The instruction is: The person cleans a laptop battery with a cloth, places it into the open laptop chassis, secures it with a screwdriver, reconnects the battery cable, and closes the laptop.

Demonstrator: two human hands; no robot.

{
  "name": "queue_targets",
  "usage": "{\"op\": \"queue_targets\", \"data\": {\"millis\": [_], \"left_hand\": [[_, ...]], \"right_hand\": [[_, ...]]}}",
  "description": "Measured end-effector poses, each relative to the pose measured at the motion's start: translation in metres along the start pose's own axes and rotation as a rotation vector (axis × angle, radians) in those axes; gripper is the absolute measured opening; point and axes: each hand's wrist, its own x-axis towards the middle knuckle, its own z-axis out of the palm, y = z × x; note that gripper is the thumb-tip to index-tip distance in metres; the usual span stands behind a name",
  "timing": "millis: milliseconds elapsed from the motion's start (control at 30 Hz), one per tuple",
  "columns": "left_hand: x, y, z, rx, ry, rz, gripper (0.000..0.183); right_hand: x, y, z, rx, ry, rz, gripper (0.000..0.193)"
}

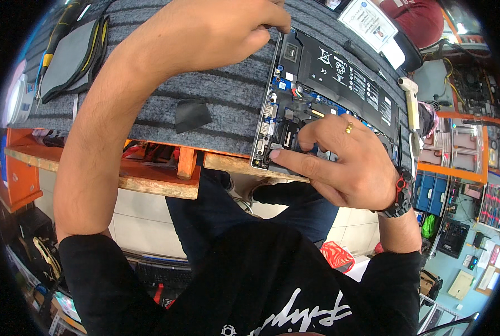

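Laptop internals point(322, 95) are exposed on the grey mat point(227, 95) that covers the table point(149, 182), with the open chassis lying at the mat's right part and its near corner reaching just past the table edge. At the far left of the mat a grey pouch point(73, 56) with yellow-trimmed tools is laid, and a small black patch point(192, 115) rests near the mat's front edge. The left hand point(216, 31) is brought over the top left corner of the chassis, its fingers pinched narrow at the metal rim; whether anything is held between them cannot be told. Across the upper part of the chassis the long black battery point(345, 75) is seated, above blue circuit boards. The right hand point(345, 162) is placed on the lower left part of the chassis, the index finger pressed flat beside the side ports, the other fingers curled and nothing visibly grasped. For the step to be done well, the frame should probably be steadied at the top corner while pressure is applied gently and squarely, so that small connectors are not strained.
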Motion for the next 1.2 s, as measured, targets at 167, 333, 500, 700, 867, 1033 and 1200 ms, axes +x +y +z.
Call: {"op": "queue_targets", "data": {"millis": [167, 333, 500, 700, 867, 1033, 1200], "left_hand": [[0.003, 0.001, 0.001, 0.011, -0.026, -0.009, 0.029], [-0.008, -0.010, 0.019, 0.041, 0.201, 0.073, 0.030], [-0.001, 0.004, 0.012, -0.207, 0.068, -0.234, 0.029], [0.026, 0.023, 0.029, -0.308, -0.011, -0.568, 0.052], [0.028, 0.013, 0.039, -0.453, -0.029, -0.657, 0.052], [0.026, 0.037, 0.033, -0.589, 0.005, -0.714, 0.051], [-0.019, 0.059, -0.002, -0.309, 0.013, -0.670, 0.044]], "right_hand": [[-0.010, -0.003, 0.008, -0.029, 0.068, -0.018, 0.042], [-0.023, -0.004, 0.017, 0.195, 0.125, 0.090, 0.040], [-0.097, 0.027, -0.027, 0.174, 0.594, 0.560, 0.029], [-0.217, 0.094, -0.017, -0.152, 0.727, 1.013, 0.023], [-0.227, 0.081, 0.014, 0.040, 0.451, 1.088, 0.031], [-0.241, 0.097, 0.026, -0.193, 0.524, 1.033, 0.026], [-0.256, 0.100, -0.001, -0.051, 0.732, 0.992, 0.026]]}}
